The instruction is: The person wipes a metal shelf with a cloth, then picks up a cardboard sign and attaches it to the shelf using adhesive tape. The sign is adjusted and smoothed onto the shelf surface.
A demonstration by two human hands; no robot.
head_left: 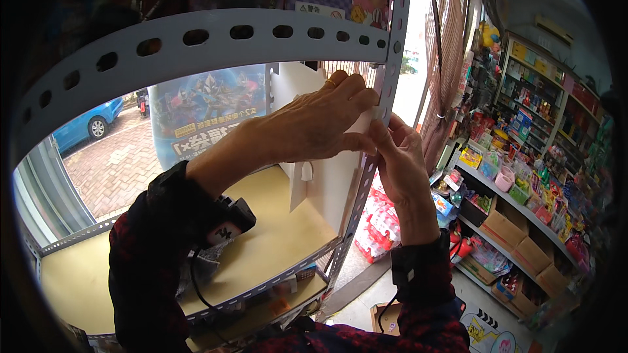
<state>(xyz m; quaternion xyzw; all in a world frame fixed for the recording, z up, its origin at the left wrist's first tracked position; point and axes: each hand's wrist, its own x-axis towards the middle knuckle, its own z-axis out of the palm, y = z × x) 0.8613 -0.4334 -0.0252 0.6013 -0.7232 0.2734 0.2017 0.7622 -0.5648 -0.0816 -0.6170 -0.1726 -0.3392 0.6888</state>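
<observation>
Pinching a white card [330, 183] at its top edge, both hands meet just beside the upright post [386, 111] of a grey slotted-steel rack. The left hand [314, 124] reaches across from the left, its fingers closed over the card's upper corner, a ring on one finger; the right hand [399, 163] comes up from below on the post's outer side, thumb and fingertips closed on the same corner, so the two grips touch. The card hangs down from that corner, its long axis roughly vertical, its lower part standing close over the pale shelf board [118, 268] and carrying a small white hook or tab near its left edge. It lies inside the rack, left of the post, so the left hand covers more of it while the right holds only the edge by the post. Behind it stands a blue printed box [206, 114]. Crowded shop shelves [523, 157] fill the right.
</observation>
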